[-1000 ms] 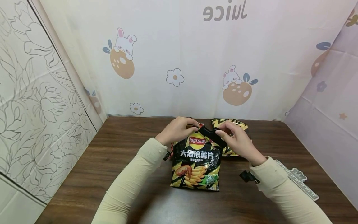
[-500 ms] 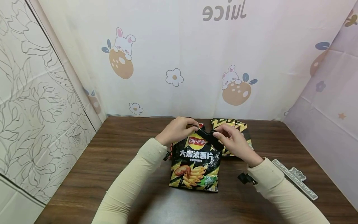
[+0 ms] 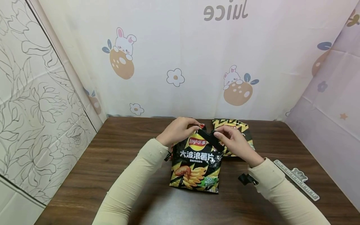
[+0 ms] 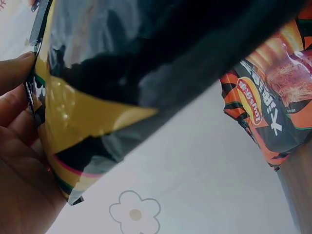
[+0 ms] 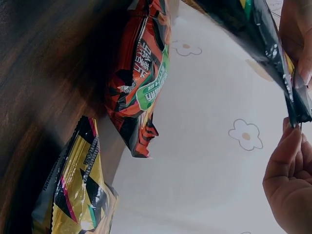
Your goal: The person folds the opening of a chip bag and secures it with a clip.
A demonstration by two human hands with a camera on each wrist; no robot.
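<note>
A black and yellow Lay's potato chip bag (image 3: 195,168) is held up above the table, its printed front toward the head camera. At its top edge my left hand (image 3: 178,129) pinches the bag between thumb and fingers. My right hand (image 3: 236,142) pinches the top edge farther right, and a dark strip of the packaging slants down between the hands. In the right wrist view, my right hand's fingertips (image 5: 292,129) meet the edge of the bag (image 5: 265,44). The left wrist view shows the bag's side (image 4: 92,117) against my left hand (image 4: 22,175).
Behind to the right lies another yellow and black bag (image 3: 247,136). An orange-red chip bag (image 5: 141,83) is behind the held one, mostly hidden in the head view. On the right of the wooden table (image 3: 118,156) lies a pale ruler (image 3: 298,181). A patterned curtain (image 3: 157,56) hangs behind.
My right hand has shifted slightly left and down with its grip kept. The bag's lower part has swung a little left. My left hand has stayed in place.
</note>
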